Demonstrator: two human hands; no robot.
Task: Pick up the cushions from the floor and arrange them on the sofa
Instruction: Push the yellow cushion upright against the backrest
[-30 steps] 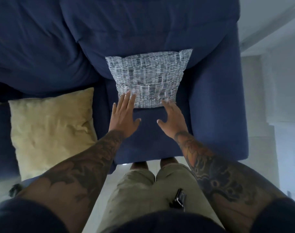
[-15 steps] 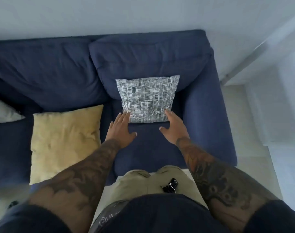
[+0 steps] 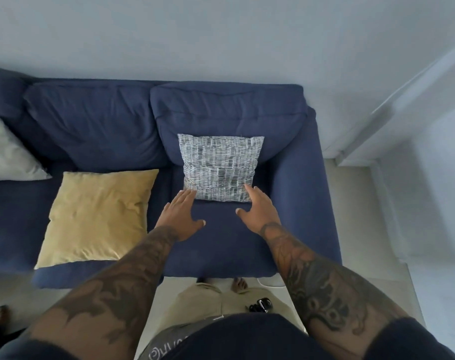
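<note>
Propping the patterned cushion (image 3: 219, 168) upright against the sofa (image 3: 299, 178) back goes best with a light, even push at both lower corners. Left hand (image 3: 181, 216) and right hand (image 3: 257, 210) lie open, fingertips just touching it, gripping nothing. A yellow cushion (image 3: 96, 216) lies beyond the left hand. Since a second ago, both hands have slid back off it.

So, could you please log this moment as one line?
patterned cushion: propped on sofa | left hand, right hand: open | yellow cushion: flat

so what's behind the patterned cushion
The patterned cushion leans against the sofa's navy back cushion. The part of the back cushion directly behind it is covered.
</note>
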